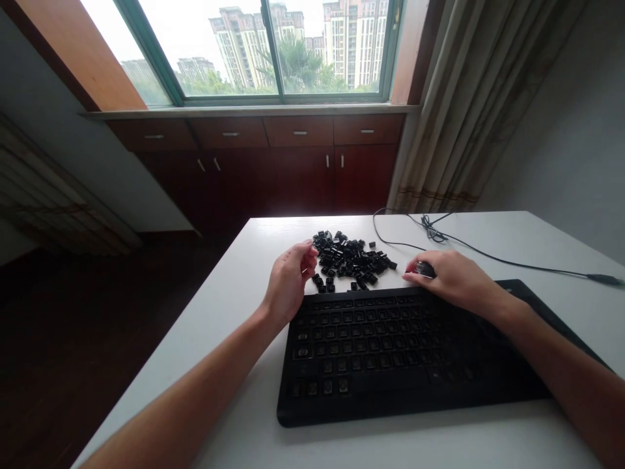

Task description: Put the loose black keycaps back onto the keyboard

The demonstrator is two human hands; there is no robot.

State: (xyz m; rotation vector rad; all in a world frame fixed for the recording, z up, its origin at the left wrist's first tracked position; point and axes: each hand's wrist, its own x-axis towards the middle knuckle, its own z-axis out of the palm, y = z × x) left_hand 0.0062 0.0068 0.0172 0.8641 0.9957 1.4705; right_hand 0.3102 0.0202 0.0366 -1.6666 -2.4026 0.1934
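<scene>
A black keyboard (390, 352) lies on the white table (234, 293) with its keycaps off. A heap of several loose black keycaps (349, 260) sits just beyond its far edge. My left hand (290, 280) hovers at the heap's left side, fingers loosely curled and apart, holding nothing that I can see. My right hand (454, 277) rests over the keyboard's far right edge, fingers pinched around a small black keycap (424, 269).
The keyboard's black cable (488, 254) runs across the table's far right to a plug near the edge. Dark wooden cabinets (273, 169) stand under a window beyond the table. A curtain (469, 111) hangs at the right. Dark floor lies left.
</scene>
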